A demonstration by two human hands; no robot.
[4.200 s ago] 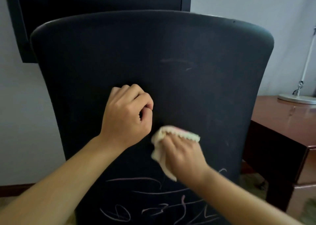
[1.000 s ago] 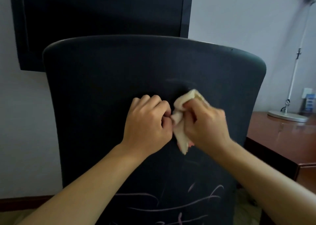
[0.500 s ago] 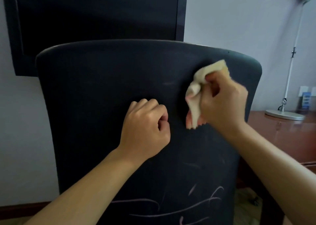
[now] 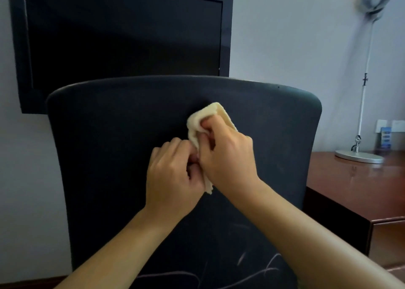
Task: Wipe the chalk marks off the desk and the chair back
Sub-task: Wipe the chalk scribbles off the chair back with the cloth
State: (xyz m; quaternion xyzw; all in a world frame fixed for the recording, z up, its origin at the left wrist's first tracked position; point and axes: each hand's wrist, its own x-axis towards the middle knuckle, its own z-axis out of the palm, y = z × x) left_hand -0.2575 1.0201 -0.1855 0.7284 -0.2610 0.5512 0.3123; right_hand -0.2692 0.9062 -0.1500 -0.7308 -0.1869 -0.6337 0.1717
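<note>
right hand (image 4: 228, 155) grips cloth (image 4: 198, 124) against chair back (image 4: 109, 146); left hand (image 4: 173, 177) curled, seemingly pinching cloth edge; risk: bunched cloth smears chalk marks (image 4: 258, 269) below, chair swivels under push

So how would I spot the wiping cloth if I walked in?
Find the big dark chair back in front of the black wall screen. High on it, the right hand grips a crumpled cream cloth, the only pale thing against the dark fabric.

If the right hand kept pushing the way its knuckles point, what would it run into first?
Probably the cloth gripped by the right hand, already bunched against the chair back. Further up that surface the way looks free to the top edge, though depth is hard to judge.
</note>
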